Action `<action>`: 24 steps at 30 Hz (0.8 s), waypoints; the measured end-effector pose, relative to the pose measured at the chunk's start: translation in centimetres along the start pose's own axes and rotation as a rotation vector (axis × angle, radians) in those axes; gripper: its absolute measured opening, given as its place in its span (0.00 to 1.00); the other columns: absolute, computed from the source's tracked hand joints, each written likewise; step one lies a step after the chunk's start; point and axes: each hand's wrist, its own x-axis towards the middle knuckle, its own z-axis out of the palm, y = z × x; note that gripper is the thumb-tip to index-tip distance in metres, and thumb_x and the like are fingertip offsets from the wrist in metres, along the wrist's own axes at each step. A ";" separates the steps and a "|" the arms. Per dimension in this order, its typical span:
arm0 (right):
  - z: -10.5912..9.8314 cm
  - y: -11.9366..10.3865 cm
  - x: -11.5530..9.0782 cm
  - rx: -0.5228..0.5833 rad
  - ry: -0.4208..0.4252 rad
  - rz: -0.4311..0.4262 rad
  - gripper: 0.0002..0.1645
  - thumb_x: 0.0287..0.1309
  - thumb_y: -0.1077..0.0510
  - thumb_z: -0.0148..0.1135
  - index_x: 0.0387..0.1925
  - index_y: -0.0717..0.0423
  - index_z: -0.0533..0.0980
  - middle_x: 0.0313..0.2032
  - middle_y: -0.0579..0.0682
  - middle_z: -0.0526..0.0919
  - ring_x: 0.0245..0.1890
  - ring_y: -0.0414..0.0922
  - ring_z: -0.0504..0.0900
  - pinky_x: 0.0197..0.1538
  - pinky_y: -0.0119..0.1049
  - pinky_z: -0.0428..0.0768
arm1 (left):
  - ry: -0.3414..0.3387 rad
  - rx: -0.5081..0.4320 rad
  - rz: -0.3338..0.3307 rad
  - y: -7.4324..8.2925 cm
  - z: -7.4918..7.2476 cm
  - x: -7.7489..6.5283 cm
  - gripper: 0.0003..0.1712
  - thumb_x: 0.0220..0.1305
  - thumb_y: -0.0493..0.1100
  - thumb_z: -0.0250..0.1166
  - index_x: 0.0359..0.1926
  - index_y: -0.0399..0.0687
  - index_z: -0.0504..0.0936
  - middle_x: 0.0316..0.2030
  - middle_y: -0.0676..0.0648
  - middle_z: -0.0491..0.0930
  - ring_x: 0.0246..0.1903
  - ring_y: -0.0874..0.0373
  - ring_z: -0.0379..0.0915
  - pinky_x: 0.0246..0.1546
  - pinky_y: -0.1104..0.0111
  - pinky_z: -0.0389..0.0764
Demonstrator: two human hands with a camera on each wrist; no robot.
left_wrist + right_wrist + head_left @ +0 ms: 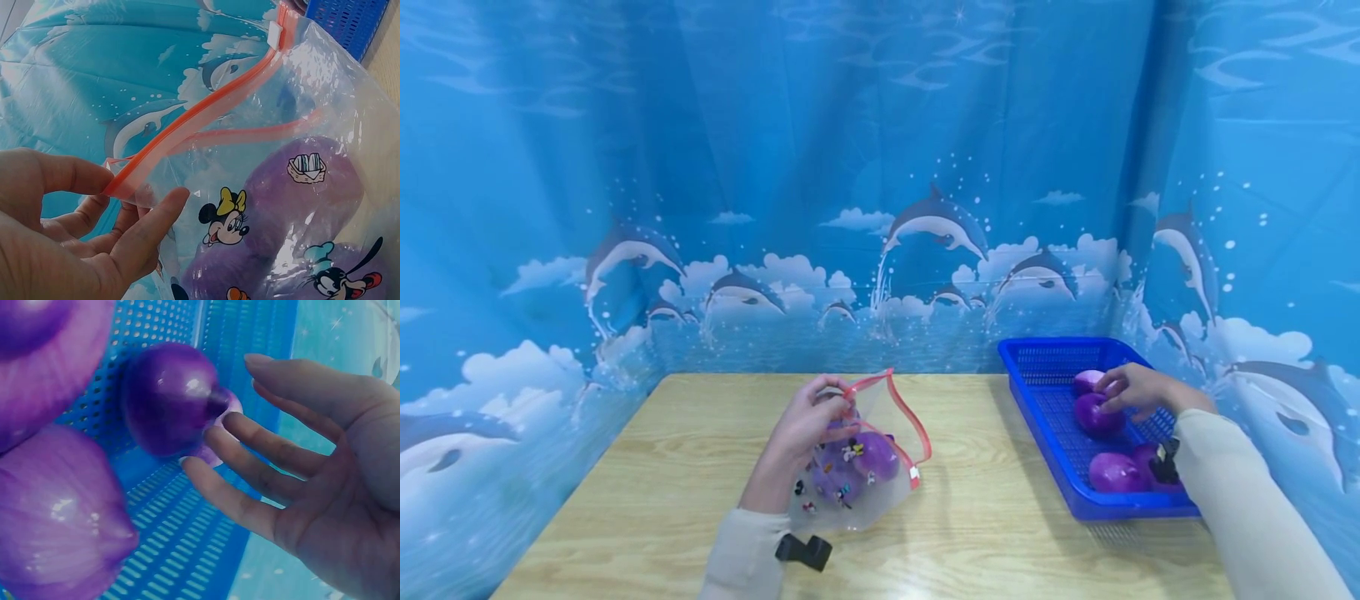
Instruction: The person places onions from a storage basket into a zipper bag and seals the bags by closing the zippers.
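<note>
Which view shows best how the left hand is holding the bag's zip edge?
Left wrist view: the fingers pinch the bag by its red zip edge, seen close. Head view shows the grip small and partly covered; right wrist view misses it.

Bag at the middle of the table, basket at the right.
The bag (857, 467) stands on the table (647, 500) with onions (876, 454) inside; the left hand (805, 425) holds its top edge. To the right, the basket (1052, 433) holds more onions (1096, 414), and the right hand (1138, 390) is over them.
</note>
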 end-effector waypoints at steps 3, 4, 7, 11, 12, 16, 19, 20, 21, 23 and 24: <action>0.1 0.6 -0.1 0.011 0.027 0.003 0.33 0.65 0.60 0.67 0.63 0.78 0.68 0.59 0.82 0.73 0.55 0.71 0.81 0.47 0.57 0.91 | -0.003 0.005 0.004 0.0 0.0 0.0 0.09 0.72 0.32 0.55 0.50 0.43 0.75 0.39 0.41 0.80 0.37 0.53 0.81 0.47 0.58 0.92; 0.2 0.8 -0.1 0.015 0.033 0.003 0.33 0.65 0.60 0.67 0.63 0.78 0.68 0.59 0.82 0.72 0.55 0.71 0.80 0.47 0.57 0.91 | -0.005 0.004 0.006 0.0 0.0 0.0 0.09 0.72 0.31 0.55 0.50 0.43 0.75 0.39 0.42 0.80 0.38 0.53 0.81 0.47 0.58 0.92; 0.3 1.4 -0.1 0.024 0.047 0.005 0.33 0.66 0.61 0.66 0.63 0.79 0.67 0.59 0.83 0.72 0.55 0.72 0.79 0.47 0.58 0.90 | -0.003 0.006 0.004 -0.1 0.0 0.0 0.09 0.72 0.31 0.55 0.50 0.43 0.75 0.39 0.42 0.80 0.38 0.52 0.81 0.47 0.58 0.92; 0.6 1.9 0.1 0.044 0.031 0.020 0.33 0.67 0.61 0.65 0.63 0.79 0.65 0.57 0.82 0.72 0.55 0.72 0.79 0.49 0.62 0.88 | 0.007 0.006 -0.005 0.0 0.0 0.0 0.09 0.72 0.31 0.55 0.50 0.43 0.76 0.39 0.42 0.80 0.39 0.51 0.81 0.47 0.59 0.92; 0.7 2.0 0.2 0.053 0.023 0.028 0.33 0.67 0.61 0.65 0.64 0.79 0.64 0.58 0.82 0.72 0.56 0.72 0.78 0.50 0.64 0.88 | 0.008 0.008 -0.004 0.0 0.0 0.0 0.09 0.72 0.31 0.55 0.50 0.43 0.76 0.39 0.42 0.80 0.39 0.51 0.81 0.46 0.59 0.92; 1.2 2.1 0.5 0.070 -0.005 0.048 0.36 0.68 0.60 0.64 0.67 0.78 0.61 0.61 0.83 0.68 0.59 0.76 0.74 0.52 0.67 0.86 | 0.010 0.012 0.000 0.0 0.1 -0.1 0.09 0.72 0.31 0.55 0.50 0.43 0.76 0.40 0.40 0.80 0.38 0.52 0.81 0.47 0.59 0.92; 1.5 1.9 0.6 0.074 -0.020 0.076 0.40 0.69 0.55 0.64 0.70 0.75 0.60 0.64 0.83 0.63 0.62 0.79 0.70 0.53 0.66 0.86 | 0.009 0.012 0.004 0.0 0.1 -0.1 0.10 0.72 0.31 0.55 0.50 0.43 0.76 0.40 0.41 0.80 0.38 0.53 0.81 0.47 0.59 0.92; 1.6 1.8 0.7 0.073 -0.024 0.086 0.41 0.69 0.54 0.64 0.71 0.74 0.60 0.65 0.83 0.62 0.63 0.79 0.69 0.53 0.65 0.87 | 0.008 0.013 0.005 0.0 0.1 -0.1 0.10 0.72 0.31 0.55 0.50 0.43 0.76 0.40 0.41 0.80 0.37 0.53 0.81 0.47 0.58 0.92; 1.7 1.7 0.7 0.073 -0.027 0.094 0.41 0.69 0.52 0.64 0.72 0.72 0.60 0.66 0.83 0.61 0.63 0.79 0.68 0.53 0.64 0.87 | 0.008 0.012 0.005 0.0 0.0 -0.1 0.10 0.72 0.31 0.56 0.50 0.43 0.76 0.39 0.41 0.80 0.37 0.53 0.80 0.47 0.58 0.92; 1.8 1.4 0.8 0.078 -0.030 0.116 0.43 0.69 0.49 0.65 0.73 0.70 0.59 0.67 0.82 0.60 0.64 0.79 0.66 0.53 0.63 0.87 | 0.007 0.009 0.006 -0.1 0.0 0.0 0.10 0.72 0.31 0.55 0.50 0.43 0.76 0.39 0.41 0.80 0.37 0.52 0.81 0.47 0.59 0.92; 1.9 1.3 0.9 0.074 -0.029 0.106 0.43 0.69 0.50 0.65 0.73 0.70 0.60 0.67 0.82 0.61 0.64 0.79 0.67 0.53 0.63 0.87 | 0.006 0.008 0.006 -0.1 0.0 0.0 0.09 0.72 0.31 0.55 0.50 0.43 0.76 0.39 0.41 0.80 0.38 0.52 0.81 0.46 0.59 0.92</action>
